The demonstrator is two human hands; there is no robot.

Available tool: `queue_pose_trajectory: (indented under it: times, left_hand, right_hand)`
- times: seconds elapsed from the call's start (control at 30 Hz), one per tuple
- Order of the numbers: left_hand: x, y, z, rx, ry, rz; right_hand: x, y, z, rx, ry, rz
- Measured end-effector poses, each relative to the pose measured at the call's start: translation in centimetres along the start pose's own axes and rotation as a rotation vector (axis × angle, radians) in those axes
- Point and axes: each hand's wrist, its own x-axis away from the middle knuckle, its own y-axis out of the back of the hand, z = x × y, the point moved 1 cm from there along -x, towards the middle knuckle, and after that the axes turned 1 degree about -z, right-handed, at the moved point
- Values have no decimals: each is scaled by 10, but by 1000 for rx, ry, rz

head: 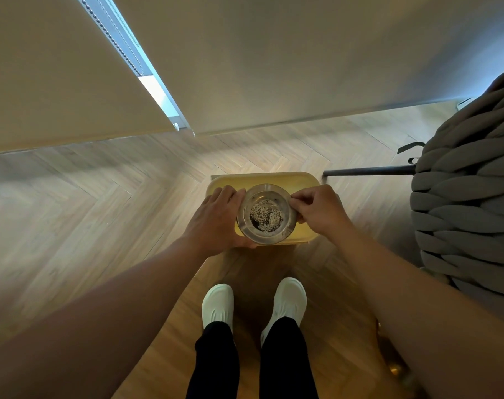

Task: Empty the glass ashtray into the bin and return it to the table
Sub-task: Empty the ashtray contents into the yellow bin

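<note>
A round glass ashtray (266,216) with grey ash and dark bits in its bowl is held level between both hands. My left hand (216,220) cups its left side and underside. My right hand (317,207) pinches its right rim with thumb and fingers. Directly below the ashtray stands a yellow rectangular bin (274,178) on the floor, with most of its opening hidden behind the ashtray and hands.
Wooden herringbone floor (101,203) all around. My feet in white shoes (253,303) stand just before the bin. A chunky grey knitted seat (469,191) with a dark metal leg (366,170) is close on the right. Wall and roller blind lie beyond.
</note>
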Motion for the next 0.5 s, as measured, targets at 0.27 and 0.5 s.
queue_pose_trajectory:
  times: [0.27, 0.5]
  left_hand:
    - [-7, -1, 6, -27, -36, -33]
    - [-9, -1, 16, -111, -37, 94]
  right_hand:
    - [-13, 7, -2, -193, -124, 203]
    - [-17, 15, -10, -178, -93, 178]
